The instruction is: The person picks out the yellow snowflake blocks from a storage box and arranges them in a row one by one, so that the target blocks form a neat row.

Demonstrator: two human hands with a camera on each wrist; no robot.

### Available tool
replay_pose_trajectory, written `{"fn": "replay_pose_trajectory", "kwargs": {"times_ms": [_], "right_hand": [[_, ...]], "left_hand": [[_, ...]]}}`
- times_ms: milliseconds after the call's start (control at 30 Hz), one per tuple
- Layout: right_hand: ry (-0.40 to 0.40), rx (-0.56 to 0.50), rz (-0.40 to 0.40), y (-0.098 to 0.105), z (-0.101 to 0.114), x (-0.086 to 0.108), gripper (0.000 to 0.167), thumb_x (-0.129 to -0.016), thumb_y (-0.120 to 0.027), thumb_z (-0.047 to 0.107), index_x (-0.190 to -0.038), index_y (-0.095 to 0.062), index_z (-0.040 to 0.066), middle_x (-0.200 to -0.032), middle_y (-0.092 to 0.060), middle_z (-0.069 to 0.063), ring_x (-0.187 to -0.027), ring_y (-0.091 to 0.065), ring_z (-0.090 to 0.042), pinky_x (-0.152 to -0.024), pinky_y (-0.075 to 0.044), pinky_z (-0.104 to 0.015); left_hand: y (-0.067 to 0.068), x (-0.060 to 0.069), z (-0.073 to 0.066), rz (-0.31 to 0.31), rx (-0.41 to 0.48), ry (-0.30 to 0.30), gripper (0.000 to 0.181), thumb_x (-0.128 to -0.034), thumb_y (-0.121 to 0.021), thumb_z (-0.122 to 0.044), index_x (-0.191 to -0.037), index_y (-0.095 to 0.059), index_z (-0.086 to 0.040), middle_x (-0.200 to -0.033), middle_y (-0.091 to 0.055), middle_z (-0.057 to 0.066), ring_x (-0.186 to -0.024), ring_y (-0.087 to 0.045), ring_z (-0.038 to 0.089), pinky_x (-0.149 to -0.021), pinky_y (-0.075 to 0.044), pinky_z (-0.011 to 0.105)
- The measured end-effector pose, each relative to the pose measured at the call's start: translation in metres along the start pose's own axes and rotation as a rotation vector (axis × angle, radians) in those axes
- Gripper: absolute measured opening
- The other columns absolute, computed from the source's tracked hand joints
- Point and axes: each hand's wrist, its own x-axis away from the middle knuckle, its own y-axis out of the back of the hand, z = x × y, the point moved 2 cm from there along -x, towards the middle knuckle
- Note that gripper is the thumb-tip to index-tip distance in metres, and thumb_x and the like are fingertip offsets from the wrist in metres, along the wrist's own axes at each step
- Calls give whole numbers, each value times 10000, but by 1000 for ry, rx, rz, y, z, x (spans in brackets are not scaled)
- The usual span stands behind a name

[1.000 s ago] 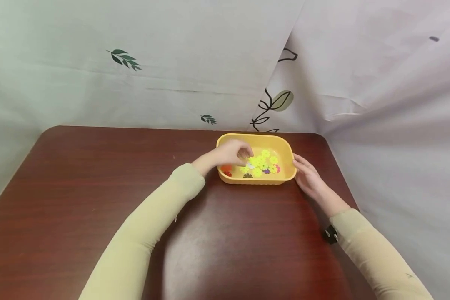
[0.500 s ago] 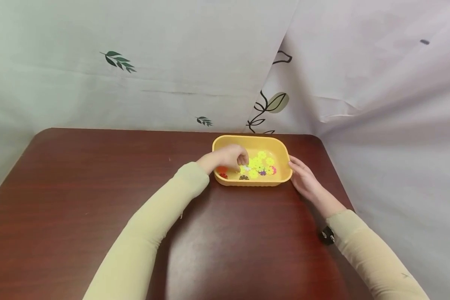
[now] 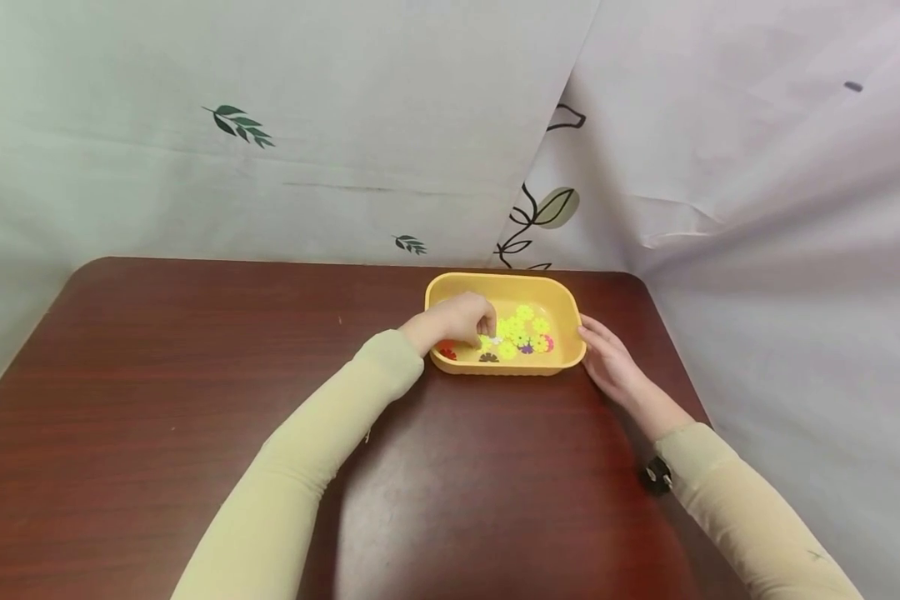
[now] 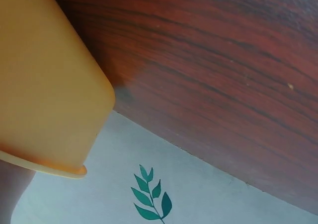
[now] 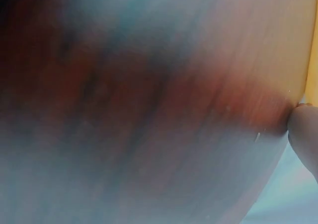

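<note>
A yellow plastic tub (image 3: 506, 367) stands near the back edge of the table, right of centre. Flat flower-shaped pieces (image 3: 523, 312) lie loose inside it: mostly bright yellow, with red, white, purple, pink and dark ones. My left hand (image 3: 461, 318) reaches over the tub's left side, fingers bent down among the pieces; the fingertips are hidden, so any piece between them cannot be seen. Against the tub's right end rests my right hand (image 3: 613, 362), its fingers fairly straight along the outside. The left wrist view shows the tub's outer wall (image 4: 49, 85).
The dark red-brown wooden table (image 3: 195, 400) extends left and in front of the tub. Pale cloth (image 3: 330, 167) with printed leaves hangs behind it and along the right side. A black device (image 3: 657, 475) sits at the right wrist.
My left hand has dipped lower among the pieces, its fingertips going out of sight. My right hand has stayed at the tub's right end. The whole view has shifted slightly.
</note>
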Motion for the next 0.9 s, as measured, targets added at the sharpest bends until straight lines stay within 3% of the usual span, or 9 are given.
{"fn": "replay_pose_trajectory", "kwargs": {"times_ms": [333, 533, 700, 900], "right_hand": [[-12, 18, -17, 0, 1, 0, 229, -1148, -376, 110, -1328, -509, 158, -1178, -697, 130, -1123, -624, 11, -1005, -472, -142], [-5, 28, -13, 1, -1, 1, 241, -1148, -379, 123, -1374, -463, 133, -1191, -687, 144, -1127, -620, 28, -1002, -475, -132], [-1, 39, -9, 4, -2, -1, 250, -1150, -377, 129, -1386, -461, 131, -1199, -684, 140, -1135, -618, 21, -1012, -472, -134], [4, 20, -7, 8, -1, -1, 236, -1146, -386, 121, -1356, -492, 144, -1205, -689, 132, -1152, -617, 14, -1014, -474, -130]], "left_hand": [[4, 1, 0, 5, 38, -21, 110, -911, -743, 30, -937, -807, -56, -978, -792, 77, -874, -640, 131, -828, -533, 229], [12, 3, 0, 13, 140, -66, 88, -921, -724, 29, -939, -798, -14, -976, -795, 108, -870, -667, 132, -842, -562, 217], [28, 9, 5, -74, 223, -81, 64, -946, -747, -23, -977, -798, 0, -987, -795, 125, -912, -723, 192, -854, -594, 258], [50, 22, 21, -198, 337, -49, 119, -946, -794, -92, -1029, -802, -8, -1011, -804, 130, -919, -745, 213, -862, -616, 285]]}}
